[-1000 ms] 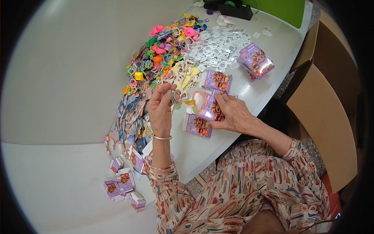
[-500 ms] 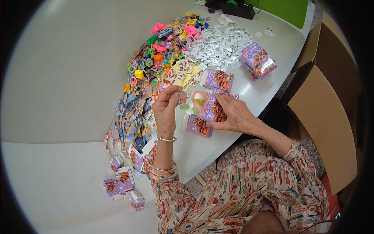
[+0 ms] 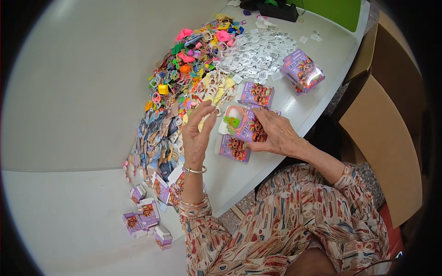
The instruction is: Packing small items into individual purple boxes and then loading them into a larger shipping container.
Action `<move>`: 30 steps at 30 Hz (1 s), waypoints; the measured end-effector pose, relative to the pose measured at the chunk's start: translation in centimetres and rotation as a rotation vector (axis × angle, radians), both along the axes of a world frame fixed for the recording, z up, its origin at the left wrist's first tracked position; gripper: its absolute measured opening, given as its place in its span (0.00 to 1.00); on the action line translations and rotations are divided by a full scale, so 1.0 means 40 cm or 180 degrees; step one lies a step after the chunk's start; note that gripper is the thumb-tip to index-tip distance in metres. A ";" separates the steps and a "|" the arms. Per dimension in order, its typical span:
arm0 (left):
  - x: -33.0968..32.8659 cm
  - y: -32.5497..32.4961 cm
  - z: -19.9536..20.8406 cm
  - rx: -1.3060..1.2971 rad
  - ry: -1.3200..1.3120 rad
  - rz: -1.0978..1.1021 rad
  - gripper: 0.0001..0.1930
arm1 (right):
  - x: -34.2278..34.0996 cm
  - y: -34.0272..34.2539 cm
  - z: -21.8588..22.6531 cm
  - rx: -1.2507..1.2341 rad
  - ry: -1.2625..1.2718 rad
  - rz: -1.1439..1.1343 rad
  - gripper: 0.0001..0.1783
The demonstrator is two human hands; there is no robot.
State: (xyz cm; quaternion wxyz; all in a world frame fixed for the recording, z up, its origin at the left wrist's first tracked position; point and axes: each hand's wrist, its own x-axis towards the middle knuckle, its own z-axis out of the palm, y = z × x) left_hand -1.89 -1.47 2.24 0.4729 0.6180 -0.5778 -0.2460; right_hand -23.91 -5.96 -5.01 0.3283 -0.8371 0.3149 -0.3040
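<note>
My right hand (image 3: 282,134) grips a small purple printed box (image 3: 252,129), thumb at its near side and fingers over the top. The box's open end faces left; at that mouth sit a green toy (image 3: 231,121) and a coral-coloured loop (image 3: 226,113). Just left of the opening, my left hand (image 3: 196,135) is raised with thumb and fingers apart, holding nothing. Another purple box (image 3: 234,148) lies below the held one, and one more box (image 3: 257,94) lies beyond it.
Heaped left and ahead are colourful small toys (image 3: 185,68), printed cards (image 3: 154,135) and white packets (image 3: 258,53). Purple boxes are stacked (image 3: 304,71) at right; several small ones (image 3: 147,211) lie lower left. A black tape dispenser (image 3: 278,11) stands far back. An open carton (image 3: 377,133) is at right.
My left hand has let go of a small ring-like piece, and its fingers have spread. The green toy now shows more fully at the box's mouth. My right hand keeps its grip.
</note>
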 end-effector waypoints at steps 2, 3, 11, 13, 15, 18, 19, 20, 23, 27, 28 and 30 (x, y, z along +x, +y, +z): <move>-0.011 0.016 0.002 -0.0057 -0.0473 -0.0184 0.12 | 0.001 -0.001 0.008 0.0019 0.0013 0.0029 0.49; -0.021 0.022 0.005 -0.0113 -0.0947 -0.0372 0.13 | 0.001 -0.001 0.007 0.0020 0.0013 0.0033 0.49; -0.048 0.012 -0.040 -0.0023 -0.1016 -0.0041 0.10 | 0.000 0.006 0.022 0.0141 0.0252 0.0039 0.48; -0.033 0.009 -0.050 0.0415 0.0414 -0.0559 0.11 | 0.010 0.019 0.044 0.0012 0.0304 0.0144 0.48; -0.037 -0.001 -0.049 0.0697 0.0511 -0.0526 0.12 | 0.010 0.019 0.042 -0.0096 0.0399 0.0175 0.48; -0.065 -0.004 -0.020 0.0922 0.0907 -0.0456 0.14 | 0.007 0.018 0.036 -0.0088 0.0282 0.0096 0.48; -0.073 -0.002 -0.011 0.0855 0.1205 -0.0422 0.14 | 0.007 0.015 0.042 -0.0058 0.0351 0.0016 0.48; -0.070 0.000 -0.005 0.0855 0.1207 -0.0433 0.14 | 0.007 0.011 0.045 -0.0036 0.0418 -0.0076 0.47; -0.054 0.016 0.004 0.0857 0.1329 -0.0339 0.19 | 0.005 0.004 0.030 -0.0053 0.0437 -0.0209 0.47; -0.061 0.026 -0.034 0.0201 0.0235 -0.0261 0.14 | 0.006 0.008 0.039 -0.0061 0.0417 -0.0207 0.46; -0.069 0.024 -0.043 -0.0108 -0.0382 -0.0209 0.10 | 0.005 0.011 0.045 0.0018 0.0406 -0.0141 0.46; -0.079 0.025 -0.045 0.0027 -0.0157 -0.0079 0.10 | 0.007 0.016 0.049 0.0083 0.0374 -0.0048 0.45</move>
